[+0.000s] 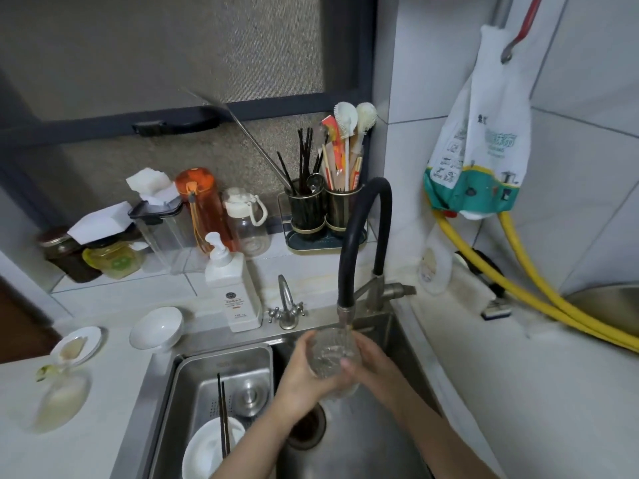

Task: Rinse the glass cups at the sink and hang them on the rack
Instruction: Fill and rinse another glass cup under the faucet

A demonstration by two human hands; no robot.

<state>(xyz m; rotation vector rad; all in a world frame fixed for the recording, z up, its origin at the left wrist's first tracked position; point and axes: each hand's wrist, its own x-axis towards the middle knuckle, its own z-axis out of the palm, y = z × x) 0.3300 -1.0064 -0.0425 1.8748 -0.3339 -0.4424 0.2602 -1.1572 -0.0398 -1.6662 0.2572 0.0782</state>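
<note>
The glass cup (332, 354) sits clasped between both hands, left hand (304, 375) and right hand (368, 363) wrapped round it, with the faucet (345, 314) spout just above them.

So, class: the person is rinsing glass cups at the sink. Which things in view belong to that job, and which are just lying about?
Part of the job:
glass cup, held in left hand and right hand
black tap hose
sink

Lying about:
soap bottle
orange bottle
white bowl
chopsticks
yellow hoses
</note>
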